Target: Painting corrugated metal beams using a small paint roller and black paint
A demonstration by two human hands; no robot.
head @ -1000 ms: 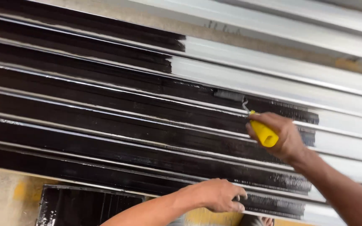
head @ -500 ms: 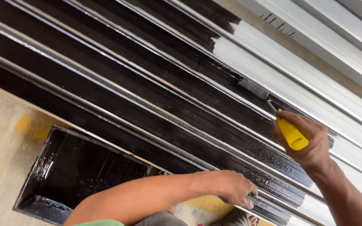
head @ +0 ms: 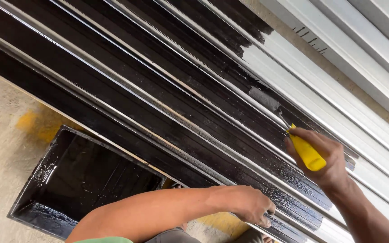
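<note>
Roller: a small paint roller [head: 266, 100] with a yellow handle [head: 307, 154] lies against a metal bar at the edge of the black coat.
Right hand [head: 323, 157]: fingers clamped around the yellow handle.
Left hand [head: 248, 204]: fingers curled on the lower bars [head: 158, 103], steadying them.
Handling: the roller looks light and stiff, best held at the handle; the wet black bars are likely slippery.
Tray [head: 32, 186]: a black tray on the floor, coated in glossy black paint.

Right hand [head: 323, 157] fisted, fingers curled tight — left hand [head: 248, 204] palm-down, forearm extended
</note>
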